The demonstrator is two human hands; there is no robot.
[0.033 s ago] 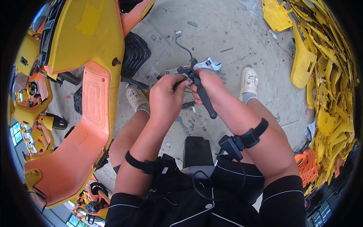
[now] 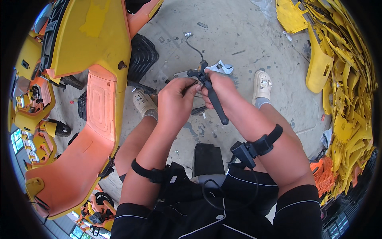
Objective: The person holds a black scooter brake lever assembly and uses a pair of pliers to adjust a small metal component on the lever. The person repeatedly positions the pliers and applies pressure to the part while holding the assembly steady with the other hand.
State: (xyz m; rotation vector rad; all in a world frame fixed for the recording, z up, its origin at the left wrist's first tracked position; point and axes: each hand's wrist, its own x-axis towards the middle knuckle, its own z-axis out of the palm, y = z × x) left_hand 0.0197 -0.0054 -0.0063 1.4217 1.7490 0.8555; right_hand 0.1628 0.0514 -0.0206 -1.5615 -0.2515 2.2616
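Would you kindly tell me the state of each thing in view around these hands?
Black lever, held aslant in the right hand
Left hand, curled in at the lever; its exact grip is unclear
Cable, running from the lever, its plug unconnected
Adjustable wrench, lying on the floor, partly hidden
Yellow panels, heaped
Forearm straps, fastened

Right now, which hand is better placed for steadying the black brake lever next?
Probably the right hand: it grips the black brake lever, which lies alongside that wrist. The left hand has its fingertips pinched near the lever's far end, apparently busy.
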